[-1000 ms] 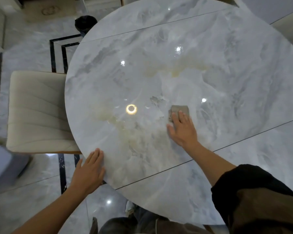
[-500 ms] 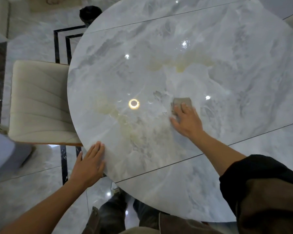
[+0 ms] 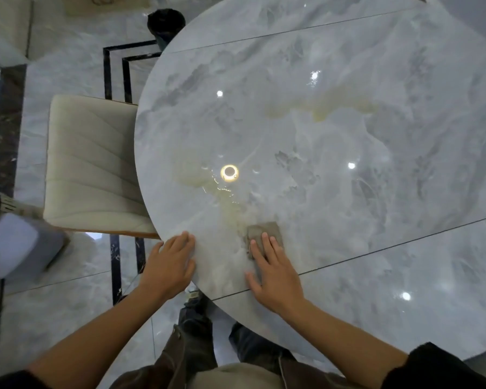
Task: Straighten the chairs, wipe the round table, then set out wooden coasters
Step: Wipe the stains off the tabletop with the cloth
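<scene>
Where the person stands at the near rim, dark trousers (image 3: 197,343) show below the edge and a dark sleeve (image 3: 443,366) covers the right upper arm. Left hand (image 3: 170,265): laid palm-down on the near-left rim of the round table (image 3: 348,209), fingers straight and held close together, holding nothing. Right hand (image 3: 275,273): flat on the tabletop just beside the left, fingers straight and side by side, thumb stretched out to the left on bare marble. The fingertips press on a small grey-brown cloth (image 3: 263,230), which lies flat near the table's front edge and shows beyond them. The grey marble top is glossy, with light reflections and pale yellowish patches (stain or veining, cannot tell). A cream upholstered chair (image 3: 90,167) stands at the table's left side, its seat edge running under the rim. Farther off, a dark round bin (image 3: 166,23) stands on the marble floor (image 3: 68,66) by the table's far-left edge.
</scene>
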